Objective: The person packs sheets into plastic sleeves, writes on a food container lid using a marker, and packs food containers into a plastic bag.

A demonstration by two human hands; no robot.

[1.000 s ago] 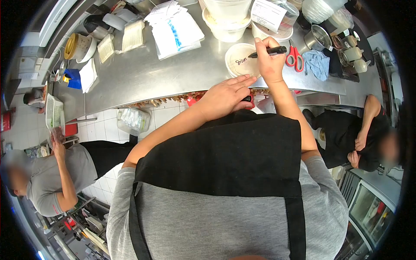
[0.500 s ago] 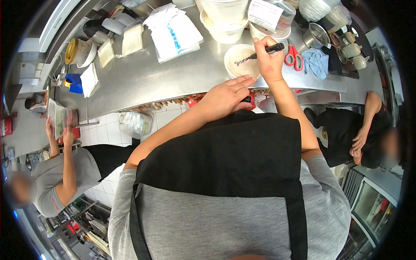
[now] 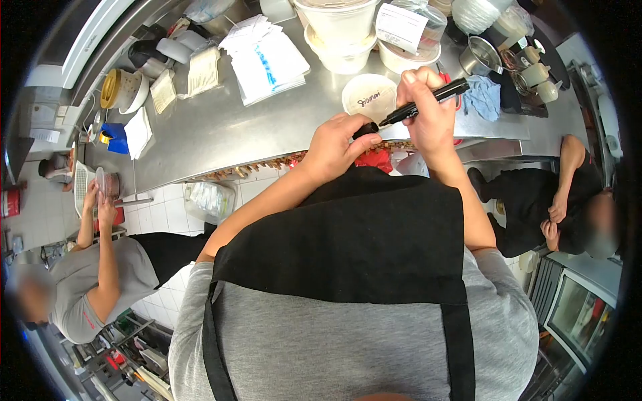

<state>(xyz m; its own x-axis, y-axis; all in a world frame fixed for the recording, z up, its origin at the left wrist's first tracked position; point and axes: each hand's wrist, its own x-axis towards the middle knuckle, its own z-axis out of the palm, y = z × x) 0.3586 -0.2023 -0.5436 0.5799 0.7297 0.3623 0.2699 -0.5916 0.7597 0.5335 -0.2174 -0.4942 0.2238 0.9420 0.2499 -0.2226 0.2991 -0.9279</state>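
Between the thumb and fingers of my left hand (image 3: 332, 146) is a black marker cap (image 3: 365, 131). My right hand (image 3: 431, 120) grips a black marker (image 3: 400, 113), its bare tip pointing left at the cap, with a small gap between them. Just beyond both hands sits a round tub with a whitish lid (image 3: 354, 85), which bears a handwritten dark word. Neither hand presses on that lid. Red-handled scissors (image 3: 459, 101) lie to the right, mostly hidden behind my right hand.
Stacked white tubs (image 3: 341, 50) and a labelled clear container (image 3: 401, 30) stand behind the lid. Papers (image 3: 267, 63) lie left; a blue cloth (image 3: 483, 98) and steel pot (image 3: 479, 57) are right. One person (image 3: 100, 267) holds a container at left; another (image 3: 548, 200) stands at right.
My right hand has lifted the marker off the lid and turned its tip toward my left hand. My left hand has left the lid's edge and brought the cap up near the tip.
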